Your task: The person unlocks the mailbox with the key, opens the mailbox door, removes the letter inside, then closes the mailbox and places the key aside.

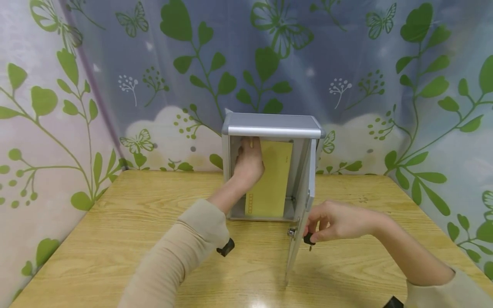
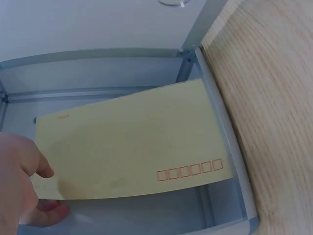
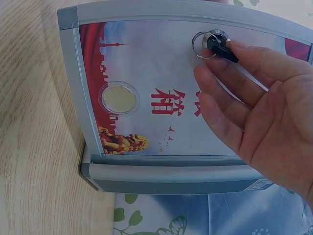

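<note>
A grey metal mailbox stands upright on the table with its hinged door swung open toward me. Inside leans a yellow envelope, a row of red squares near its lower end. My left hand reaches into the box and pinches the envelope's upper left edge; in the left wrist view the thumb lies in front and other fingertips behind. On the door's outer face, my right hand pinches a black-headed key seated in the lock, a metal ring hanging from it.
The wooden table lies under the box and around it. Behind it hangs a leaf-and-butterfly patterned curtain. The door juts out between my two arms and carries a round clear window beside red characters.
</note>
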`<state>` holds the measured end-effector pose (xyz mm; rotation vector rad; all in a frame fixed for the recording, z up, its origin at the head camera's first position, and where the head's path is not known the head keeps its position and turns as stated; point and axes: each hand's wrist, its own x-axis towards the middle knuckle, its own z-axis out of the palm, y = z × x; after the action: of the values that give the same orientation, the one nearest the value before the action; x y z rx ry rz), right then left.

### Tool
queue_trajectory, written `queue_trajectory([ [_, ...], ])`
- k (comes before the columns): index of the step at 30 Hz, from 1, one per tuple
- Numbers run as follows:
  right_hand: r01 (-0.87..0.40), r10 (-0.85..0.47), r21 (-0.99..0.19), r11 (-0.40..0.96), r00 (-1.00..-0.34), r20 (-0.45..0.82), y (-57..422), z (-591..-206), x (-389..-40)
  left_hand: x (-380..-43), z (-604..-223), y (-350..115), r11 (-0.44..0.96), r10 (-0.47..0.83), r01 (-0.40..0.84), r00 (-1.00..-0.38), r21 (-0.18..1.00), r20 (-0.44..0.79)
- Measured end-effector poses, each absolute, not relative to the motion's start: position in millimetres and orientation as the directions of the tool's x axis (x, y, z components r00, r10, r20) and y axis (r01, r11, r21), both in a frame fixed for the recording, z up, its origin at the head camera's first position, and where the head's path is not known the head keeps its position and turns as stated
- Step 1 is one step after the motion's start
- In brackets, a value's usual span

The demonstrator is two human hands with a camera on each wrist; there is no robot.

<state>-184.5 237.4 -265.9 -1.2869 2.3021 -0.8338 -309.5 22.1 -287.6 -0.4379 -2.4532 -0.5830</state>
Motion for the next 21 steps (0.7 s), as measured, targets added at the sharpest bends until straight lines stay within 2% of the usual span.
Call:
queue_trajectory([
  [6,-0.653,-0.859,-0.641,0.402,-0.512,-0.017,238.3,-266.8,-184.5,-310.8,-287.5,24.6,0.765,0.131,0.438,-0.824,0.472,0.551],
  [14,-0.656,-0.859,-0.638,0.403,-0.512,-0.017,238.7,-267.7,-183.6,-310.6,-291.1,26.6,0.543,0.177,0.43,-0.898,0.721,0.402],
  [17,-0.662,-0.863,-0.639,0.391,-0.505,-0.006,239.1,-268.3,-183.3,-311.1,-292.4,26.5,0.472,0.203,0.427,-0.904,0.772,0.376],
  [21,-0.664,-0.868,-0.645,0.38,-0.497,0.0,239.9,-268.9,-183.0,-309.7,-292.1,24.9,0.468,0.245,0.43,-0.903,0.772,0.354],
])
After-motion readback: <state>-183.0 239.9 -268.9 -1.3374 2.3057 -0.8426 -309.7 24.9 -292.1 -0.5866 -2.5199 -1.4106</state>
